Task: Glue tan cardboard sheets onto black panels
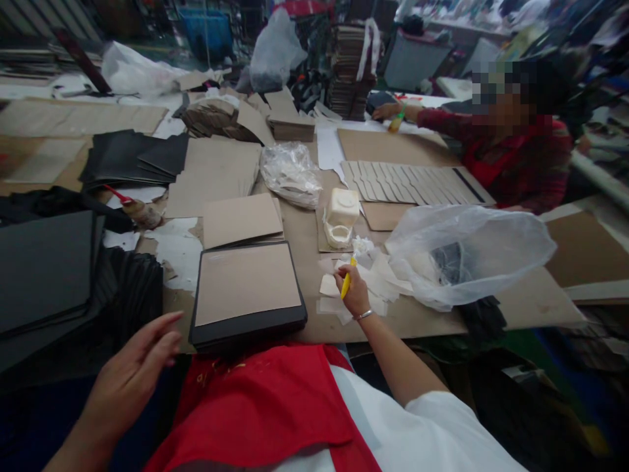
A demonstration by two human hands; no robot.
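Observation:
My right hand (354, 293) is closed round a yellow brush (346, 284), its tip hard to make out against whitish crumpled scraps. Below that hand lie pale paper pieces (378, 278). Just beyond stands a cut-open cream plastic container (343, 208) with a crusted rim. My left hand (135, 364) hangs open at the table's front edge, fingers stretched out and holding nothing. To its right is a stack of black sheets (275, 314) with a tan cardboard piece (248, 283) on top. More tan cardboard (240, 219) lies behind the stack.
Black sheets (44, 269) are piled at the left, near a red-nozzled bottle (140, 211). A clear plastic bag (472, 249) spreads at the right. Across the table, a person (521, 151) reaches beside a row of overlapping cardboard strips (413, 182). Another plastic bundle (291, 174) lies mid-table.

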